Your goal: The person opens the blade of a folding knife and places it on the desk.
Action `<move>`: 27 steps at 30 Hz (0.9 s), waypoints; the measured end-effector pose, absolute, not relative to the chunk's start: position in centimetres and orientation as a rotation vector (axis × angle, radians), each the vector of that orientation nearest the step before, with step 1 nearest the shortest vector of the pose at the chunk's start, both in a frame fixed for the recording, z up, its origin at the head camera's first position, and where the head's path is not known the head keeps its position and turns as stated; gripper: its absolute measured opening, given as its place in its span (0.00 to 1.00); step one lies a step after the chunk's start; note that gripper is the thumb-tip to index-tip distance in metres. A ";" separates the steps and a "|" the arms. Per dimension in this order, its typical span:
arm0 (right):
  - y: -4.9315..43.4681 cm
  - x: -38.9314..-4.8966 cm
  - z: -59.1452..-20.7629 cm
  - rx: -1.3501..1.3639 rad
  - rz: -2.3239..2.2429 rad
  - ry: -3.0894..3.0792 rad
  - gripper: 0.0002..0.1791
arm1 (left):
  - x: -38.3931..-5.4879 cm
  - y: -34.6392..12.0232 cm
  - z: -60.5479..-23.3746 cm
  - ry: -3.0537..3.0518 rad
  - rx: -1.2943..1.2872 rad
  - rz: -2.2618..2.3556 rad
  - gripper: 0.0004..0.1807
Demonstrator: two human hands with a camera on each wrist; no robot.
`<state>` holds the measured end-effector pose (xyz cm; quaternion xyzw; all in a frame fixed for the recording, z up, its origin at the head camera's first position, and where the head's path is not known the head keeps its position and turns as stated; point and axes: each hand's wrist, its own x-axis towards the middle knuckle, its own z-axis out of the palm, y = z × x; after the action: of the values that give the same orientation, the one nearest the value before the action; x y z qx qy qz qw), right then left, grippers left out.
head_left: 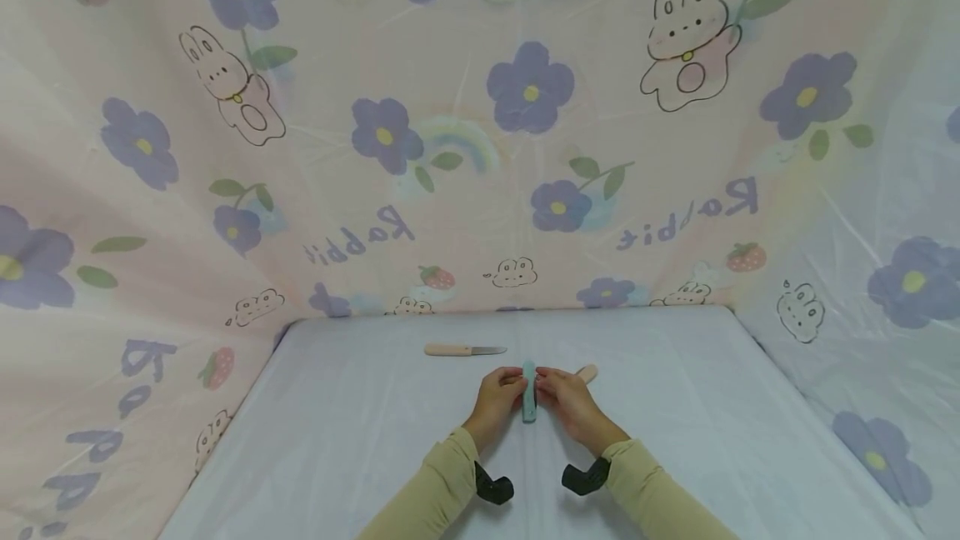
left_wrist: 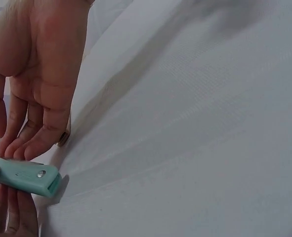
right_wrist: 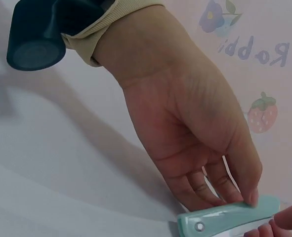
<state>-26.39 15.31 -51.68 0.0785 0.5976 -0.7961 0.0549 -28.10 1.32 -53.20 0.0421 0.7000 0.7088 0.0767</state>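
A mint-green folding knife (head_left: 529,394) stands between both hands, its rivet end toward me. From the left, my left hand (head_left: 497,403) pinches the handle; in the right wrist view its thumb (right_wrist: 253,196) lies on the mint side. My right hand (head_left: 576,408) has bent fingertips at the opposite edge, where a silvery strip (right_wrist: 242,228) shows along the handle. In the left wrist view, the right fingers (left_wrist: 34,143) meet that edge, and part of the grip is hidden.
A small knife with a beige handle (head_left: 447,350) lies farther back, blade pointing right. Behind my right hand, a light wooden piece (head_left: 588,372) is partly covered. The white tabletop (head_left: 360,423) meets printed fabric walls (head_left: 465,215) at the back and sides.
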 end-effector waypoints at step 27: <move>15.1 -25.3 -52.4 0.072 -2.277 1.823 0.18 | -26.0 -0.3 -53.2 2.047 0.195 2.116 0.21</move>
<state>-25.32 15.13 -52.43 0.0246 0.6209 -0.7755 0.1117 -25.96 -0.31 -53.19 0.0658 0.6905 0.7139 0.0955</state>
